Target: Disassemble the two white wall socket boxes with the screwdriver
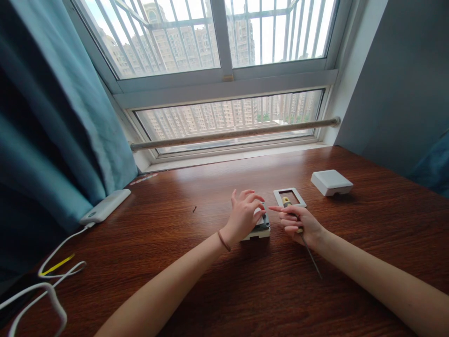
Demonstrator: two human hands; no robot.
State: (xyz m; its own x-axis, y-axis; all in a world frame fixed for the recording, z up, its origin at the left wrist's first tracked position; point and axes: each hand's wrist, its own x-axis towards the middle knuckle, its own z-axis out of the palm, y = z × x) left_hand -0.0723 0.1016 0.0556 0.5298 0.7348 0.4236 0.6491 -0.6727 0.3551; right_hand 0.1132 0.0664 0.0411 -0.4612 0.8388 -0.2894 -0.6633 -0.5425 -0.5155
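Note:
My left hand (243, 215) rests on top of a small white and grey switch module (261, 228) on the wooden table, fingers curled over it. My right hand (298, 222) is just to its right, closed around a screwdriver (310, 255) with a yellow handle; the thin shaft points back toward me. The index finger of that hand stretches toward the module. A white square frame (289, 197) lies flat just behind my right hand.
A white square box (331, 182) sits at the back right of the table (224, 290). A white power bank (105, 206) with white cables (52, 276) lies at the left by the blue curtain. A tiny dark screw (194, 208) lies left of my hands.

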